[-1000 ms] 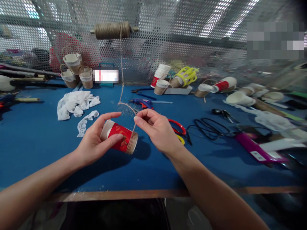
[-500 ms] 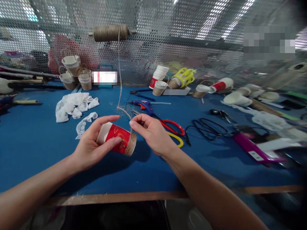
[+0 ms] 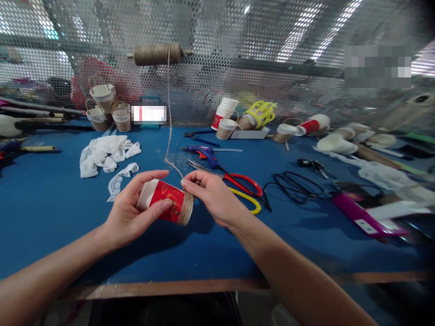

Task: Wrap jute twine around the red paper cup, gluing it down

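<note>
My left hand (image 3: 136,210) grips a red and white paper cup (image 3: 163,195), tilted on its side above the table. Several turns of jute twine (image 3: 186,209) circle the cup at its right end. Thumb and forefinger of my right hand (image 3: 210,194) pinch the twine's free run (image 3: 174,167) close to the cup's upper edge. From there the strand dips toward the table, then climbs to a twine spool (image 3: 156,54) mounted on the perforated metal screen. Behind my right hand lie scissors (image 3: 249,183) with red and yellow handles and a blue glue gun (image 3: 204,153).
White lace (image 3: 102,154) is heaped at the left on the blue table (image 3: 170,258). Small twine-covered baskets (image 3: 102,111) stand at the back left. Stacked paper cups (image 3: 226,111), a black cable (image 3: 295,188), keys (image 3: 317,166) and a purple power strip (image 3: 363,217) lie rightward.
The view has tilted slightly upward, so everything sits a little lower. My right hand's pinch has moved slightly closer to the cup along the twine. The left hand keeps its hold.
</note>
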